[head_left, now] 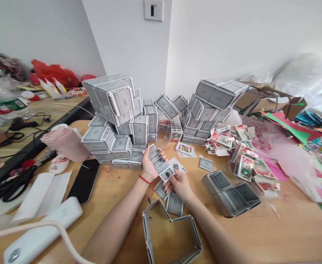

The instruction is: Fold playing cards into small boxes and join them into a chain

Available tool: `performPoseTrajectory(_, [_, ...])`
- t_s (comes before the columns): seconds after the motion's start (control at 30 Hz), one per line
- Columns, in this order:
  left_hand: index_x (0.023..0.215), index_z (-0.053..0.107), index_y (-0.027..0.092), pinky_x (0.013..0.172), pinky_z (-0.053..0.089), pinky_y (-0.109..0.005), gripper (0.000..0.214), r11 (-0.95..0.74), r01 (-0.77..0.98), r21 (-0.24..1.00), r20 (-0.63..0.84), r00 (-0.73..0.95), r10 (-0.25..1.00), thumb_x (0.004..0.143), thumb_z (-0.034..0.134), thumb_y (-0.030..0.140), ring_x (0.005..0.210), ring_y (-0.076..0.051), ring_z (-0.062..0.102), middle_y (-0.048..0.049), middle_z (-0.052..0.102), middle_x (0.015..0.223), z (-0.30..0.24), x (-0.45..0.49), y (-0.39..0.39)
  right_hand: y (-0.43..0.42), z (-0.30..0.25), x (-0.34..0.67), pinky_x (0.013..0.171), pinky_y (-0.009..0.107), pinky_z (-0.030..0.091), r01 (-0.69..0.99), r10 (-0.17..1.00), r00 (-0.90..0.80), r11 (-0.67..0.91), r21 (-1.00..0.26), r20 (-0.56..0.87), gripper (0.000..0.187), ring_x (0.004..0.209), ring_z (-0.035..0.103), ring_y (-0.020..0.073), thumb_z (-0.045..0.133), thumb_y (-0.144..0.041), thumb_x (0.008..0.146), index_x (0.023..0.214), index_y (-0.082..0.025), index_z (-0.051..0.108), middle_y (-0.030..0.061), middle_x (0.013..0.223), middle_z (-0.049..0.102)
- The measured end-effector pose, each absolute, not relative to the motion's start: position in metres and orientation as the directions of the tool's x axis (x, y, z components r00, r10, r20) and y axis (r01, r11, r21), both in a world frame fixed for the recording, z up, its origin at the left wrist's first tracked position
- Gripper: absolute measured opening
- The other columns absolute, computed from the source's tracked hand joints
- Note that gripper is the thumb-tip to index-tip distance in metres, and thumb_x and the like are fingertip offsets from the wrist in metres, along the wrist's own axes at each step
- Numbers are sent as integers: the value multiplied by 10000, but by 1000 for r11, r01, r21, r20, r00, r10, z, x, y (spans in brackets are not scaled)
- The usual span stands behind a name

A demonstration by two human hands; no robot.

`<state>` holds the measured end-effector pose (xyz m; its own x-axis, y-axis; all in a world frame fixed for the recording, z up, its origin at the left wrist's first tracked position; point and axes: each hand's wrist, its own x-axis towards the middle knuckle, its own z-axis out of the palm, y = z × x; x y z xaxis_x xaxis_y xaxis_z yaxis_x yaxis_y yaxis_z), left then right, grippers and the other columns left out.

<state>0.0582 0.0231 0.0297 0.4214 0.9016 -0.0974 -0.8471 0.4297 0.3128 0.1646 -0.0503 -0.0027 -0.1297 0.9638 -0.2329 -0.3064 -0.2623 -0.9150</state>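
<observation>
My left hand [149, 168], with a red string at its wrist, is closed on grey patterned playing cards [153, 152], backs facing up. My right hand [181, 186] pinches the lower end of a playing card [165, 172] that meets those in my left; whether they are joined I cannot tell. Just beyond lies an ace of spades [175, 165] face up. Loose cards [174, 204] rest face down beneath my hands. Between my forearms stands an open, notched frame [147, 231] built from cards.
Stacked card-built blocks rise at the left [98, 139] and right [198, 128]. A closed card block [228, 192] and card boxes [245, 167] lie rightward. On the left are a phone [84, 180], white power bank [43, 234], cable [58, 225], scissors [20, 183] and pink roll [67, 143].
</observation>
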Motion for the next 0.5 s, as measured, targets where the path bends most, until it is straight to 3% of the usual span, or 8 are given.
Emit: performPoseTrajectory(0.5, [655,442,161,447,323,-207,370,406,-840,360,-201,355,913,765,442,515,423,-69,343,39,352,505,27,67,22,-50,-7,161,310,205,413,-311,973,-35,-226,-923,-226,320,333,506,101,588,-469,650,678,-187,441,-7,526,604])
